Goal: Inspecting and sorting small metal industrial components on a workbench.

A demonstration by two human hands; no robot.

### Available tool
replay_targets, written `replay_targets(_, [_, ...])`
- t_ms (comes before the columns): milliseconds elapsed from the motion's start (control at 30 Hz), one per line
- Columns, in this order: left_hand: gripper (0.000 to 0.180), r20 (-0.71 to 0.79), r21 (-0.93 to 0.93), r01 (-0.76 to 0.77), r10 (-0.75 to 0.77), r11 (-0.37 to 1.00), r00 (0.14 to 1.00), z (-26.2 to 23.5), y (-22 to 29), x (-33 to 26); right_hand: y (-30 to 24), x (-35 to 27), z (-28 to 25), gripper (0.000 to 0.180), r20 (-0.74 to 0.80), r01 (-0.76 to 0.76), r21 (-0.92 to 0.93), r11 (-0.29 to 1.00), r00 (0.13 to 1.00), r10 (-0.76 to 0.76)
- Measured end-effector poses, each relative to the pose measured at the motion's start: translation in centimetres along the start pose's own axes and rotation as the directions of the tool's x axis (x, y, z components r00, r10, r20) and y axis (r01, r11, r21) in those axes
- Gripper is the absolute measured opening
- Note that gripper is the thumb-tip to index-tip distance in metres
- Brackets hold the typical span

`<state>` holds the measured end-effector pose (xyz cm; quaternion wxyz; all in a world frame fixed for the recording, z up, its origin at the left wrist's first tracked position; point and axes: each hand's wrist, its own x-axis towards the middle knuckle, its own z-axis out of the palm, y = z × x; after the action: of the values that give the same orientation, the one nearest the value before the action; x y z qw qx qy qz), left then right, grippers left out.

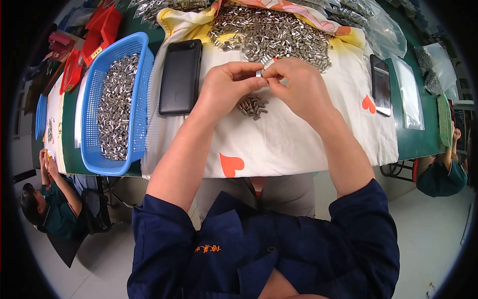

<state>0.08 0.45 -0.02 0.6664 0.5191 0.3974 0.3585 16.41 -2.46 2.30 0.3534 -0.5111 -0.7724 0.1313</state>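
Head view: phone (180, 76) beside hands (264, 84)

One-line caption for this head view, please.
Both hands, left hand and right hand, pinch a small metal tube above a white cloth, between a blue basket and heaped tubes.

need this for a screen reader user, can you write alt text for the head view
Seen from above, a person's left hand and right hand together pinch a small metal tube over a white cloth with orange hearts. A big heap of metal tubes lies beyond, a black phone and a blue basket of tubes to the left.
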Motion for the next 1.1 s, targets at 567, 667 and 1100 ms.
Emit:
replay_targets(567, [0.028, 0.057, -0.015, 0.007, -0.006, 1.0, 0.998, 0.2, -0.2, 0.1, 4.2, 0.9, -0.2, 0.011, -0.05, -0.107, -0.25, 0.962, 0.994, 0.098])
replay_targets(667, [0.027, 0.05, 0.008, 0.015, -0.015, 1.0, 0.999, 0.2, -0.2, 0.1, 4.3, 1.1, 0.5, 0.009, -0.025, -0.084, -0.371, 0.925, 0.996, 0.081])
replay_targets(1100, [0.03, 0.028, -0.138, 0.026, -0.023, 0.99, 0.999, -0.2, -0.2, 0.3, 1.8, 0.9, -0.2, 0.01, 0.037, -0.236, -0.013, 0.972, 0.971, 0.236])
